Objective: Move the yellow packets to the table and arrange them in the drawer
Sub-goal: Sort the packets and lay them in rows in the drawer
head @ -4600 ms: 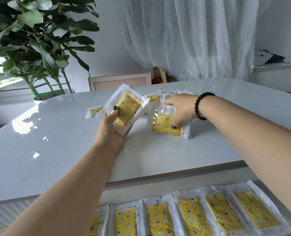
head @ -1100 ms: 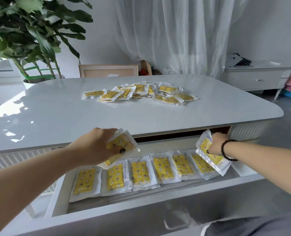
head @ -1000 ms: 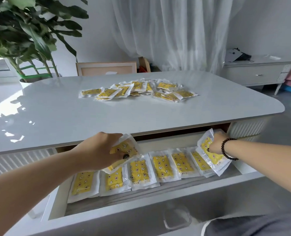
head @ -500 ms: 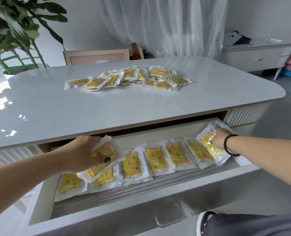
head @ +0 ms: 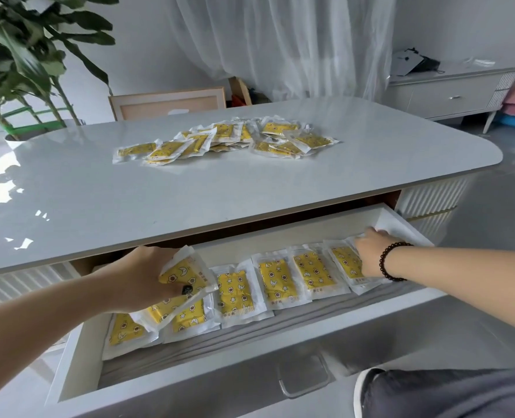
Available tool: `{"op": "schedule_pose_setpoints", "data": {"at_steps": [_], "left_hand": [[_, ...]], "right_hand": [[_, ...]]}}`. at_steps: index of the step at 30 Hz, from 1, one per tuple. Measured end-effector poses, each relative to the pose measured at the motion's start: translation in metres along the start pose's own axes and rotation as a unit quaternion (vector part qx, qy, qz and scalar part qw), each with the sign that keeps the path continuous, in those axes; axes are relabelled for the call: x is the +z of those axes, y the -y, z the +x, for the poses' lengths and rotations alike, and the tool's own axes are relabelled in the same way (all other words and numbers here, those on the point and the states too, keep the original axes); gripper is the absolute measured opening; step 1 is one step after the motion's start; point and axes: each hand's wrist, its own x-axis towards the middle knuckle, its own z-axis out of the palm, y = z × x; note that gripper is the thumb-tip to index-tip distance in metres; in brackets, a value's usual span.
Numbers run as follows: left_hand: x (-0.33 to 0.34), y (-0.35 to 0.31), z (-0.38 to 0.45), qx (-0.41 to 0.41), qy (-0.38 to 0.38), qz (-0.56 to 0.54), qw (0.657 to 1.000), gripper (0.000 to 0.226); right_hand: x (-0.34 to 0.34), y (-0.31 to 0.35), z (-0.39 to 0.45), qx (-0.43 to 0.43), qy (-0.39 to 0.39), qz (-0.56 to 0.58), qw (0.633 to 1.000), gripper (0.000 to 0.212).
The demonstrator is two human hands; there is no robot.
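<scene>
Several yellow packets (head: 275, 279) lie in a row inside the open white drawer (head: 189, 384) under the table (head: 99, 194). My left hand (head: 141, 282) grips another yellow packet (head: 186, 276), tilted above the left end of the row. My right hand (head: 370, 254), with a dark bead bracelet on the wrist, holds the last packet (head: 345, 263) down at the right end of the row, its fingers at the packet's top edge. A loose pile of more yellow packets (head: 229, 140) lies on the far middle of the table.
A potted plant (head: 23, 61) stands at the table's far left. A wooden frame (head: 165, 102) leans behind the table. A pale sideboard (head: 449, 92) stands at the right. My knee (head: 431, 393) is next to the drawer handle (head: 304, 378).
Both hands carried packets from the table pile down to the drawer. The right hand's packet went from tilted to lying at the row's right end. The left packet has lowered slightly.
</scene>
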Motion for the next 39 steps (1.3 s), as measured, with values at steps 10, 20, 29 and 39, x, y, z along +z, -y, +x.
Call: {"op": "schedule_pose_setpoints", "data": {"at_steps": [10,20,29,39], "left_hand": [[0.008,0.026,0.000,-0.031,0.028,-0.003,0.999,0.027],[-0.015,0.015,-0.023,-0.045,-0.037,-0.029,0.998,0.016],[-0.040,0.002,-0.047,-0.071,-0.137,-0.172,0.973,0.030],[-0.034,0.012,-0.067,-0.136,-0.160,-0.572,0.793,0.022]], "right_hand": [[0.004,-0.006,-0.002,0.010,0.097,-0.038,0.994,0.052],[-0.025,0.019,-0.025,-0.053,0.097,-0.138,0.984,0.053],[-0.110,0.124,-0.103,-0.241,-0.060,0.207,0.946,0.037],[-0.128,0.227,-0.119,-0.235,-0.010,0.601,0.764,0.036]]}}
